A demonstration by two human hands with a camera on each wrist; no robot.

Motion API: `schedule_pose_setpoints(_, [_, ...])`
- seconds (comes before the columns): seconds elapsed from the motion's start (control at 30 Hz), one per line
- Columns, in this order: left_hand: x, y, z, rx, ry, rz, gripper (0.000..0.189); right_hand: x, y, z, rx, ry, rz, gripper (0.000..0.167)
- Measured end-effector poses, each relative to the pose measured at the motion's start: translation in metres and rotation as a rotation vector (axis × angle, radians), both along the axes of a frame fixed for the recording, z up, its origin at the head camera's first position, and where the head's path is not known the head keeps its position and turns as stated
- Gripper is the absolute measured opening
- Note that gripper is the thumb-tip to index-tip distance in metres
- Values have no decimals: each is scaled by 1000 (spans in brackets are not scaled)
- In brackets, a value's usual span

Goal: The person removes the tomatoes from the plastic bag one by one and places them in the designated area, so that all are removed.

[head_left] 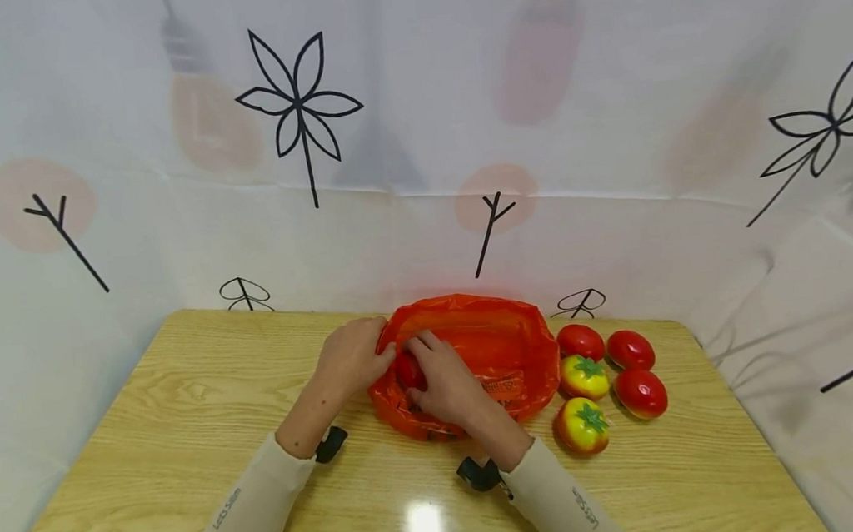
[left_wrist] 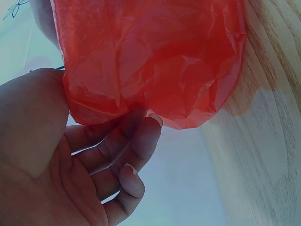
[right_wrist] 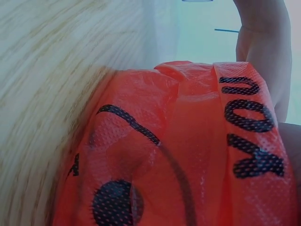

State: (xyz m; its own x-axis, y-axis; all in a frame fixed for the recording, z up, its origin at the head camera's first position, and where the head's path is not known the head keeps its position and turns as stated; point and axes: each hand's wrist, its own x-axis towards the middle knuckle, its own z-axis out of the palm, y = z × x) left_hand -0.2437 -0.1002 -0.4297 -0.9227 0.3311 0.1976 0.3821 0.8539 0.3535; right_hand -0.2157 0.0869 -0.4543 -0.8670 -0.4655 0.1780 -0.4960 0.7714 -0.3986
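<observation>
An opened red plastic bag (head_left: pixel 507 335) stands on the wooden table with its mouth facing up. At its left rim my left hand (head_left: pixel 351 355) pinches the plastic between thumb and fingers; the left wrist view shows the fingers (left_wrist: pixel 141 136) bent behind the bag's edge. My right hand (head_left: pixel 446 381) reaches into the left part of the bag, its fingers and thumb around a red, rounded toy fruit (head_left: pixel 410 372), mostly hidden by the hand. In the right wrist view the bag's printed side (right_wrist: pixel 202 155) covers most of that hand.
Right of the bag lie several toy fruits: glossy red ones (head_left: pixel 641 393) and two yellow-red toy tomatoes (head_left: pixel 582 427) with green leaf tops. The wooden table (head_left: pixel 183 419) ends at a patterned white cloth (head_left: pixel 416 133) hanging behind it and at both sides.
</observation>
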Motion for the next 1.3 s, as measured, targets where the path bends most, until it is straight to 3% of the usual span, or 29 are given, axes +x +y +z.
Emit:
schedule_pose_setpoints(0.33, [0, -1, 1, -10, 4, -2, 13, 8, 1, 6, -49, 29, -9, 63])
schedule_pose_setpoints(1.3, [1, -1, 0, 5, 22, -14, 15, 52, 29, 31, -188, 62, -51, 70])
